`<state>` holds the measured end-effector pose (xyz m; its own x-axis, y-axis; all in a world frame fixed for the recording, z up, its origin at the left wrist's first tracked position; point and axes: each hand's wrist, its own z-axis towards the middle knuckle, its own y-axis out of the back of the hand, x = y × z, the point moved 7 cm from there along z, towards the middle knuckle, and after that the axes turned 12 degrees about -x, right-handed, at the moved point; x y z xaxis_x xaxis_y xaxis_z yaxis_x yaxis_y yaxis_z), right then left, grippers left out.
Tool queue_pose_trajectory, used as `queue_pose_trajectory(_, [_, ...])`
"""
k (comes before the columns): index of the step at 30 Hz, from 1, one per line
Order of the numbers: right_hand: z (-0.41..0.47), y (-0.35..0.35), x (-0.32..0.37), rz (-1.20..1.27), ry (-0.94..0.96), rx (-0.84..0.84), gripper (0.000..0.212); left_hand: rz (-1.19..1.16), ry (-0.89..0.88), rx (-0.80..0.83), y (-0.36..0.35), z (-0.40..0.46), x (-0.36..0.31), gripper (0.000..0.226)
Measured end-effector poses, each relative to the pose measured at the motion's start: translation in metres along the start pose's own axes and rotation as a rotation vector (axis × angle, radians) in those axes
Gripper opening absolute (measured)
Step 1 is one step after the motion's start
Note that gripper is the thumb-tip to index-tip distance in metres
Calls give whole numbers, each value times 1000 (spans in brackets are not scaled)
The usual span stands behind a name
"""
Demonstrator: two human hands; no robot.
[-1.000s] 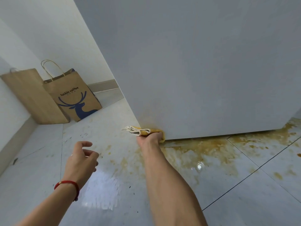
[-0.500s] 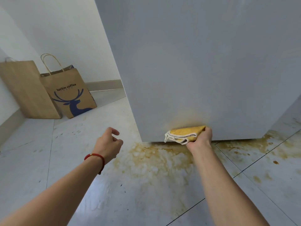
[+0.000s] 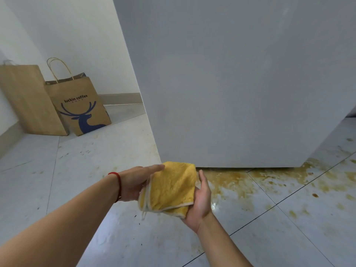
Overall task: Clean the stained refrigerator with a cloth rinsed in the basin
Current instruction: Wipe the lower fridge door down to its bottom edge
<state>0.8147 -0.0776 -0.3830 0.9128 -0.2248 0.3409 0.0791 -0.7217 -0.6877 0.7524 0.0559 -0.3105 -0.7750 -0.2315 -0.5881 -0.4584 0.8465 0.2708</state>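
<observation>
The grey-white refrigerator [image 3: 240, 78] fills the upper right, its lower edge just above the tiled floor. A folded yellow cloth [image 3: 170, 186] with a pale hem lies across my upturned right hand [image 3: 201, 201], held a little above the floor in front of the refrigerator's lower left corner. My left hand [image 3: 136, 182], with a red string at the wrist, holds the cloth's left edge, fingers stretched along its top. No basin is in view.
Orange-brown stains [image 3: 237, 182] spread over the wet floor tiles below the refrigerator and off to the right. Two brown paper bags [image 3: 77, 108] lean against the white wall at the far left.
My right hand has pulled the cloth off the refrigerator's lower edge and turned palm up. My left hand has come across and taken the cloth's left edge.
</observation>
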Motion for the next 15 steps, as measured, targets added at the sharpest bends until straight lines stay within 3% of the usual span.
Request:
queue_pose_trajectory(3, [-1, -13, -8, -39, -9, 87, 83, -6, 7, 91, 5, -8, 1, 48])
queue_pose_trajectory(6, [6, -22, -10, -130, -1, 59, 73, 30, -49, 60, 23, -10, -3, 33])
queue_pose_trajectory(15, [28, -95, -82, -190, -112, 222, 65, 86, -116, -393, 135, -45, 1, 44])
